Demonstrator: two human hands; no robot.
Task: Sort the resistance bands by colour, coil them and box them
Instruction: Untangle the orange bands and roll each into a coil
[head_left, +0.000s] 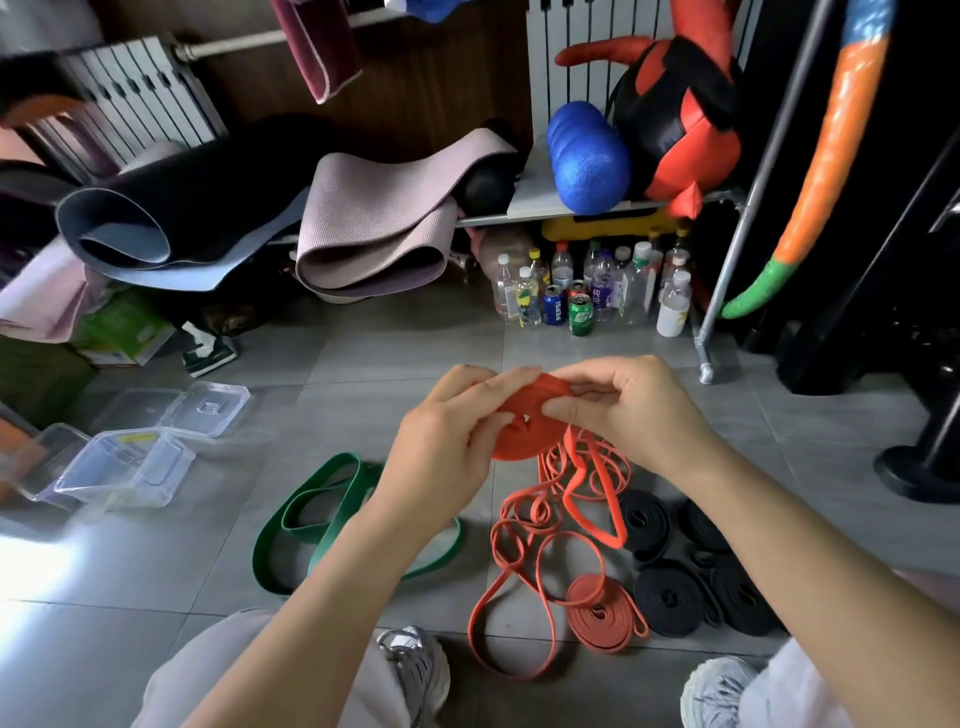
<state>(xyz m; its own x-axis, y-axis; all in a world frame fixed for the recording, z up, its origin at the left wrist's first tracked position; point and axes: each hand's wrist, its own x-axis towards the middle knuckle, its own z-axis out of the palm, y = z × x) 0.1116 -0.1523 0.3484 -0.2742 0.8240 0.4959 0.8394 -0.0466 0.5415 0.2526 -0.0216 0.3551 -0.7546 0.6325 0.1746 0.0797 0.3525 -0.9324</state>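
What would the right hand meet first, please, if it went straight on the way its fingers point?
Probably the left hand: the right hand points leftward across the orange band coil that both hands grip, and the left hand's fingers lie just beyond. Depth is unclear from one view.

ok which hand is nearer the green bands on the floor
Left. The left hand holds the orange coil just right of the green bands; the right hand grips the coil's far side.
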